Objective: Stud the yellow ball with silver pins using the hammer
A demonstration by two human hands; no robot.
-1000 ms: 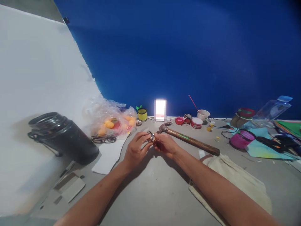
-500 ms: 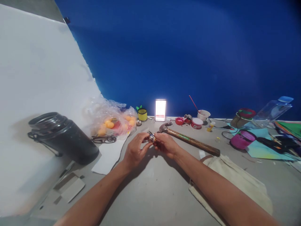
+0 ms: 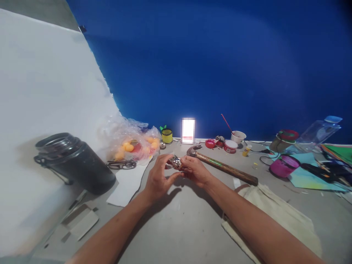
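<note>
dropping the ball [image 3: 176,162] looks likeliest: it's btwn both hands over the table [image 3: 170,234], r hand [image 3: 195,171] pinching, l hand [image 3: 158,176] thumb clear, can't tell if l fingers grip. slick surface, weak pinch = slip, poss. roll.

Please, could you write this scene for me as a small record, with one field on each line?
Left hand: the left hand has its fingers at a silver piece, thumb below; a firm grip is unclear
Right hand: the right hand holds the silver piece at the fingertips
Beyond right hand: hammer lying on the grey table, head to the left
Under right forearm: pale cloth, partly covered
Left side: black flask, eyeglasses, plastic bag with orange balls
Right side: magenta container
</note>
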